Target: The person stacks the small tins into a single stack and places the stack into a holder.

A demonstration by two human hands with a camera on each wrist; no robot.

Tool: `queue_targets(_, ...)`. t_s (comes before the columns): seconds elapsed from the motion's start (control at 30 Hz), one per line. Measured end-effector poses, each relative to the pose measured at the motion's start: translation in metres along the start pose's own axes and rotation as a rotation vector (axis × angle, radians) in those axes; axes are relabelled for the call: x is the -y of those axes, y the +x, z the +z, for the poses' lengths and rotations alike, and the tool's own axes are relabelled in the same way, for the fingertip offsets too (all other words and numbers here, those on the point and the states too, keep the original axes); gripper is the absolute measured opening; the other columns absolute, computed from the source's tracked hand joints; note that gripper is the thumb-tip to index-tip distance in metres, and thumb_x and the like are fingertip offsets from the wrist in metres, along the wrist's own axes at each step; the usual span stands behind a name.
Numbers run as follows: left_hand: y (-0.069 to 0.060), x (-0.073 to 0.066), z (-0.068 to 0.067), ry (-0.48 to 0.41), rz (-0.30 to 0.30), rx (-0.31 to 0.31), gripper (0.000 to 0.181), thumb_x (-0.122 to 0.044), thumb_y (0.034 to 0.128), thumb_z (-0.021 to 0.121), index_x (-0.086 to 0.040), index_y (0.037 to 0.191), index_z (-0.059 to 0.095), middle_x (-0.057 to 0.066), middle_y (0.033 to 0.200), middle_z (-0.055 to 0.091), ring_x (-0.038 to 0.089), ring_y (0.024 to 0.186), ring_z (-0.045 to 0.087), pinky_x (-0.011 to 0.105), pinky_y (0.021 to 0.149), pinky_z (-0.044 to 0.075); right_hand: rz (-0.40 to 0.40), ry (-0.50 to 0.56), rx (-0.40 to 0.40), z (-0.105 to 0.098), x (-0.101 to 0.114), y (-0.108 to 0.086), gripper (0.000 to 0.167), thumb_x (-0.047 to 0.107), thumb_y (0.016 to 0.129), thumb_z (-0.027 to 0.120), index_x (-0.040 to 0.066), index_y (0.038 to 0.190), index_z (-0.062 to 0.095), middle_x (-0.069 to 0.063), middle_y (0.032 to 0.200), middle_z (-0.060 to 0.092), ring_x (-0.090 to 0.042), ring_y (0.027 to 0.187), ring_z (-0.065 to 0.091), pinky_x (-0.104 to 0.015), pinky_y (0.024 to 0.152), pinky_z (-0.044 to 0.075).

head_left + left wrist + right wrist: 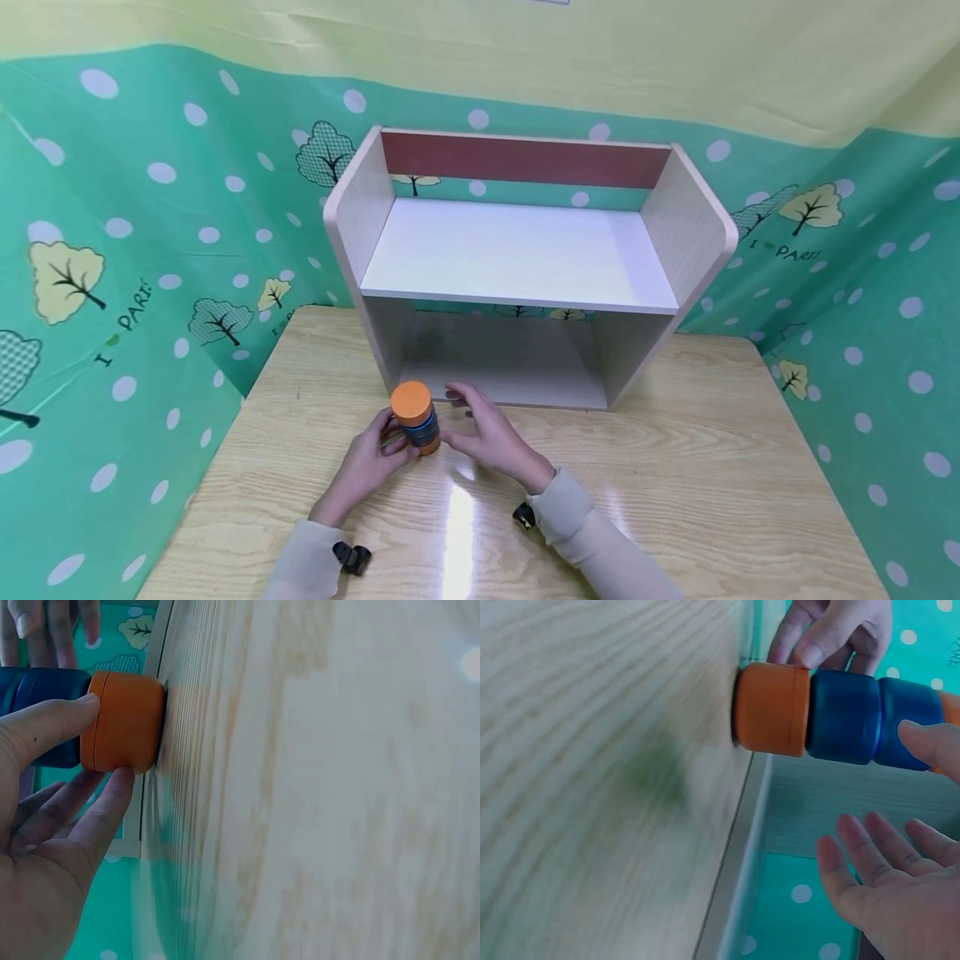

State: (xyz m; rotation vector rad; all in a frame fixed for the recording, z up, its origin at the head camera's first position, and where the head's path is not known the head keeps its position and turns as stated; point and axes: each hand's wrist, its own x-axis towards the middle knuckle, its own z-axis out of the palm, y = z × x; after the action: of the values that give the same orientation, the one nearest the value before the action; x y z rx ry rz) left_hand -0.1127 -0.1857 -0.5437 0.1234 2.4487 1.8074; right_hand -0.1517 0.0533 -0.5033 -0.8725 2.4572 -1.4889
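A dark blue bottle (422,432) with an orange lid (412,402) and an orange base (127,724) stands upright on the table. My left hand (366,468) holds it low down, the thumb on one side of the base and the fingertips on the other. On the bottle's right is my right hand (491,435), its fingers spread and loosely extended. In the right wrist view the right thumb (930,746) lies over the upper blue body, but whether it touches is unclear. The other right fingers are apart from the bottle.
Directly behind the bottle stands a two-level white shelf (517,254) with side panels and a reddish-brown back strip (525,158). Wood-grain tabletop (712,467) extends on both sides. A green dotted curtain (165,250) surrounds the table.
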Motion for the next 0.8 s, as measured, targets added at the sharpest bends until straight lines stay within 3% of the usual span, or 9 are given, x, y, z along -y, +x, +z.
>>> queue_targets(0.47,0.001,0.0,-0.001,0.012,-0.011,-0.012,0.074,0.004,0.0831,0.078,-0.001,0.146,0.04,0.025,0.136,0.054,0.038,0.123,0.056,0.028,0.093,0.055,0.042,0.044,0.011,0.011,-0.015,0.001,0.073,0.007,0.092,0.073,0.007,0.153,0.034,-0.009,0.142,0.052,-0.029,0.126,0.053,-0.048,0.104,0.048)
queue_targets(0.8,0.001,0.003,0.001,-0.008,-0.004,-0.014,0.073,0.004,0.0828,0.078,0.0,0.146,0.041,0.026,0.134,0.054,0.039,0.122,0.057,0.028,0.093,0.055,0.031,0.079,0.029,0.023,-0.02,0.006,0.073,0.001,0.09,0.073,0.004,0.151,0.035,-0.014,0.14,0.053,-0.032,0.127,0.053,-0.046,0.106,0.047)
